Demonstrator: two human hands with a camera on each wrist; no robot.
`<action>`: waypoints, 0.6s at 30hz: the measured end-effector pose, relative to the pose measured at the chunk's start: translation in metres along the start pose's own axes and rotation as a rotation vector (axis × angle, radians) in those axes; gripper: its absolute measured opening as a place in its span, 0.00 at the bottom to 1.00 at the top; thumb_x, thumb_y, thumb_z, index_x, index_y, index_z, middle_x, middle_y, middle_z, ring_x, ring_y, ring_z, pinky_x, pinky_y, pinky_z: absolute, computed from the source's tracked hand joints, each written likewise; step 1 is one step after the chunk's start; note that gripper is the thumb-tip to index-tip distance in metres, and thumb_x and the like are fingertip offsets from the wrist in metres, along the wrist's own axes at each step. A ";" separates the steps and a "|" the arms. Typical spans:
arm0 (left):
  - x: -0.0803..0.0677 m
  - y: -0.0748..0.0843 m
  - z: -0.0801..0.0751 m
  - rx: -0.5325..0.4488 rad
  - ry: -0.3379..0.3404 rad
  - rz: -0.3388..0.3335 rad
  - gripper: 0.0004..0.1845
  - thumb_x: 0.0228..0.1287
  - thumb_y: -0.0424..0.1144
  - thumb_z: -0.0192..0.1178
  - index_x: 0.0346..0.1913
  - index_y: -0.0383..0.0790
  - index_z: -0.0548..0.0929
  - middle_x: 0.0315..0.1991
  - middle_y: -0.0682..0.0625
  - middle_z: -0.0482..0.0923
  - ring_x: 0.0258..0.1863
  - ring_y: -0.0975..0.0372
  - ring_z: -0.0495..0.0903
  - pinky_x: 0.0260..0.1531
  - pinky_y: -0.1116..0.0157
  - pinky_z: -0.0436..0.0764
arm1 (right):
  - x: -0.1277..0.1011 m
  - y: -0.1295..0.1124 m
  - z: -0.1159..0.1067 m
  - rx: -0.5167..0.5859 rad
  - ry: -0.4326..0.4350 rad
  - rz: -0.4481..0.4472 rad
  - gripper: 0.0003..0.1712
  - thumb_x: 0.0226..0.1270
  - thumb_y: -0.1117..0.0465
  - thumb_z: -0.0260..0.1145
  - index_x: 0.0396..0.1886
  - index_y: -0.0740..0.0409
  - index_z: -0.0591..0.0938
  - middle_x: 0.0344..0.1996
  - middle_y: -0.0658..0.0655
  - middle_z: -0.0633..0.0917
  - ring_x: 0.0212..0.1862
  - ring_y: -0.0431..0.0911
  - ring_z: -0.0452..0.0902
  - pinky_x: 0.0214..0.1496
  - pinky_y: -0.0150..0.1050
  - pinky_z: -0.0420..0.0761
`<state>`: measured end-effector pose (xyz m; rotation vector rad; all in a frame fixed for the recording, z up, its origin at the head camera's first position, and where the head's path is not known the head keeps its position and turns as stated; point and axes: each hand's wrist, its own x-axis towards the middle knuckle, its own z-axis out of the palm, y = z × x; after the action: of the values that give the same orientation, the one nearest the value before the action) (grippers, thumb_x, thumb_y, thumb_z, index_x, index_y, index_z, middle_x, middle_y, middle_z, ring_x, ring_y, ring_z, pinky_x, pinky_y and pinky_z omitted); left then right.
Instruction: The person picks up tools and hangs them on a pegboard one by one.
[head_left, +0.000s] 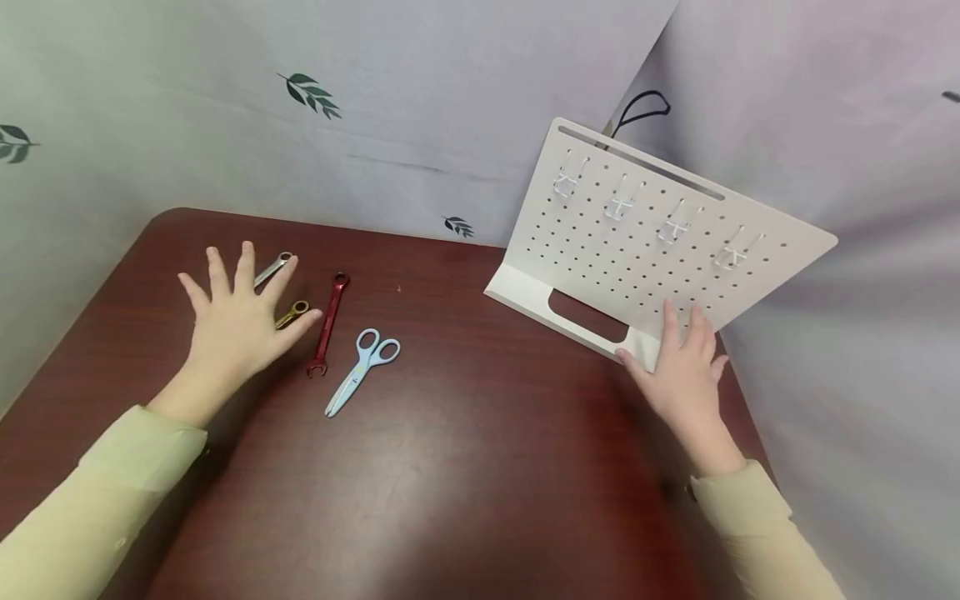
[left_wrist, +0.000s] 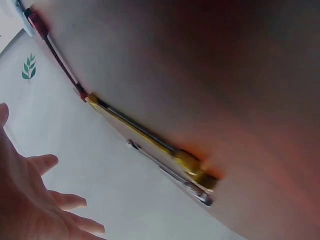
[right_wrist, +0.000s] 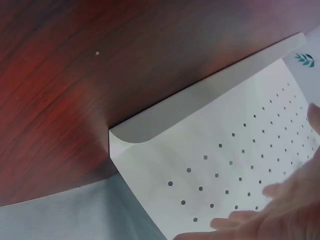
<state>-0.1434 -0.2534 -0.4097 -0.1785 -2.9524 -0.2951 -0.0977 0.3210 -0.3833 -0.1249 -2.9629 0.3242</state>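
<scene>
With fingers spread, my left hand [head_left: 236, 325] is over the left part of the table and holds nothing. Partly hidden beneath it are a silver wrench [head_left: 272, 269] and a gold wrench [head_left: 292, 313]. A red wrench [head_left: 327, 327] and light blue scissors [head_left: 363, 371] lie just to its right. In the left wrist view the gold wrench [left_wrist: 135, 125] lies between the red wrench [left_wrist: 57, 57] and the silver wrench [left_wrist: 165, 167]. My right hand [head_left: 686, 379], fingers extended, is in front of the lower right of a white pegboard [head_left: 645, 250]; whether it touches the board I cannot tell.
Several clear hooks [head_left: 618, 204] are fixed along the pegboard's upper part. Its base has a long cut-out and stands on the dark red table [head_left: 450, 467]. A dark loop [head_left: 645, 108] sticks up behind the board. Pale cloth [head_left: 412, 100] with leaf prints hangs behind.
</scene>
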 end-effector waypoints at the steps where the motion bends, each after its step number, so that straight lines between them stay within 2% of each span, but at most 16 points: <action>1: 0.003 0.002 0.000 -0.005 0.006 0.006 0.45 0.72 0.68 0.55 0.84 0.52 0.60 0.84 0.25 0.43 0.81 0.21 0.35 0.69 0.16 0.35 | 0.000 -0.001 -0.001 0.019 0.039 -0.008 0.60 0.69 0.39 0.69 0.88 0.55 0.48 0.83 0.75 0.47 0.81 0.76 0.45 0.68 0.87 0.53; 5: 0.014 0.012 -0.002 -0.037 0.034 0.028 0.43 0.74 0.65 0.56 0.84 0.52 0.60 0.84 0.26 0.44 0.82 0.25 0.36 0.72 0.19 0.36 | 0.000 -0.005 -0.004 0.088 0.178 -0.035 0.56 0.69 0.44 0.71 0.86 0.58 0.53 0.82 0.75 0.53 0.77 0.77 0.53 0.72 0.78 0.59; 9: 0.026 0.027 -0.004 -0.064 0.071 0.058 0.41 0.74 0.63 0.58 0.83 0.51 0.63 0.84 0.27 0.48 0.83 0.26 0.41 0.75 0.22 0.40 | 0.001 -0.008 -0.009 0.133 0.273 -0.044 0.53 0.70 0.47 0.70 0.86 0.58 0.54 0.81 0.74 0.56 0.75 0.76 0.56 0.70 0.75 0.64; 14: 0.041 0.045 -0.005 -0.084 0.110 0.112 0.39 0.75 0.59 0.60 0.82 0.47 0.65 0.82 0.27 0.54 0.82 0.28 0.50 0.79 0.28 0.48 | 0.004 -0.009 -0.018 0.200 0.378 -0.059 0.50 0.72 0.50 0.69 0.85 0.58 0.56 0.81 0.72 0.59 0.78 0.73 0.56 0.74 0.72 0.64; 18: 0.054 0.063 -0.003 -0.106 0.120 0.145 0.39 0.76 0.59 0.60 0.82 0.45 0.65 0.82 0.27 0.56 0.82 0.32 0.54 0.81 0.33 0.52 | 0.005 -0.008 -0.024 0.254 0.492 -0.075 0.46 0.72 0.51 0.68 0.83 0.59 0.60 0.80 0.70 0.63 0.79 0.69 0.56 0.79 0.67 0.62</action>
<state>-0.1877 -0.1874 -0.3852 -0.3726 -2.7890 -0.4266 -0.0996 0.3182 -0.3577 -0.0516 -2.4122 0.5633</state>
